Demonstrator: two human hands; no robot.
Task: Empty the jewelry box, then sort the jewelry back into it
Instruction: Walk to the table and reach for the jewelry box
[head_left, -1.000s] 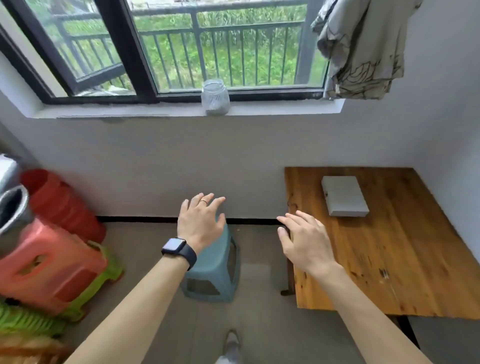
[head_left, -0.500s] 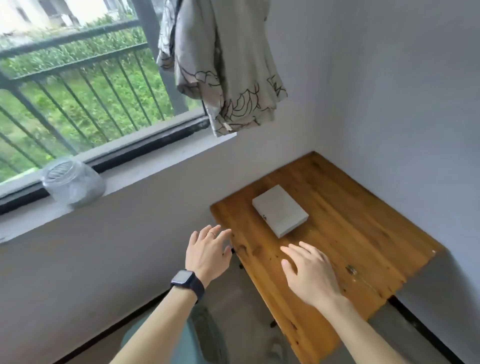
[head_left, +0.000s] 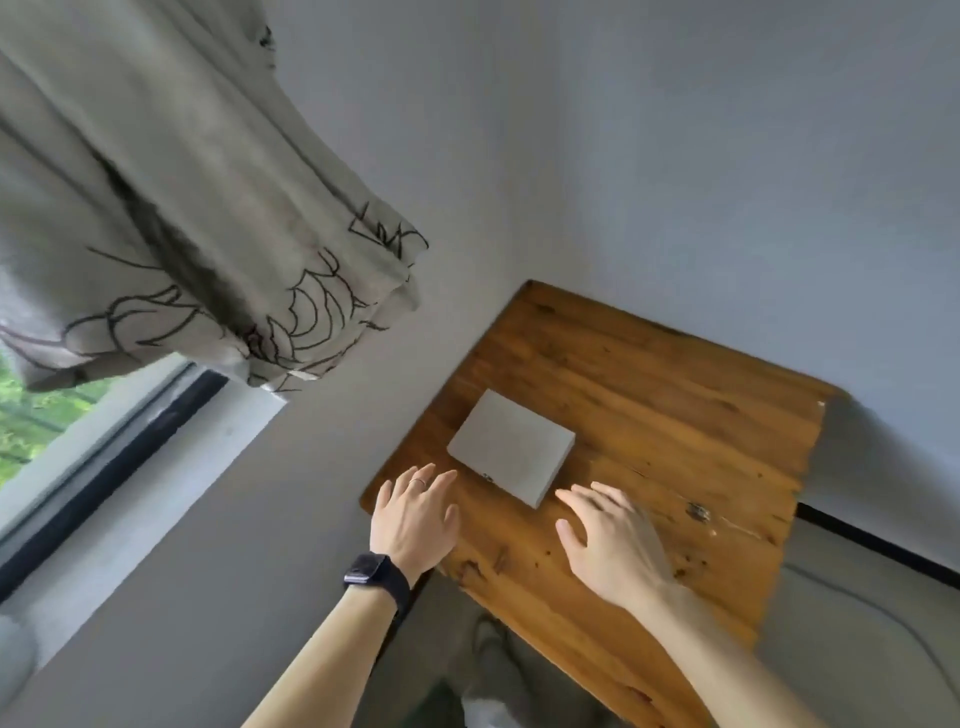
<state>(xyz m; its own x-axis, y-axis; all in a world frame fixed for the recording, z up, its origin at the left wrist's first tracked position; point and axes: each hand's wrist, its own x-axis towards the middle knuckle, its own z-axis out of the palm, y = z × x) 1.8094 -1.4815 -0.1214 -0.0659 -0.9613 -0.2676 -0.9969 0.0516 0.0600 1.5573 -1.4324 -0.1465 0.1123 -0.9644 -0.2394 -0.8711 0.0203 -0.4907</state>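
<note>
Grey walls meet in a corner, with a wooden tabletop (head_left: 675, 415) pushed into it; a patterned cloth (head_left: 182, 208) hangs by the window (head_left: 78, 415) at upper left. Jewelry box (head_left: 511, 447): flat, pale grey, lid down, lying on the tabletop toward the window-side edge. A small metal clasp (head_left: 487, 475) shows on the side facing the person. No jewelry in view; contents hidden. Left hand (head_left: 415, 519), with a watch (head_left: 376, 574) at the wrist and a ring (head_left: 417, 482) on one finger: fingers straight and spread, holding nothing, just beside the box's near-left side. Right hand (head_left: 608, 545): likewise spread and empty, fingertips just beside the box's near corner. Neither appears to touch the box. Judgement: task at its very start; step in hand is reaching to open the box. Method notes: draw the box toward the middle of the tabletop first, since it sits close to the edge and small pieces could roll to the floor. Steady the base with one hand and release the clasp with the other. Raise the lid slowly; the hinge is presumably on the far side. Lift pieces out singly rather than upending the box, as chains would likely tangle.
</note>
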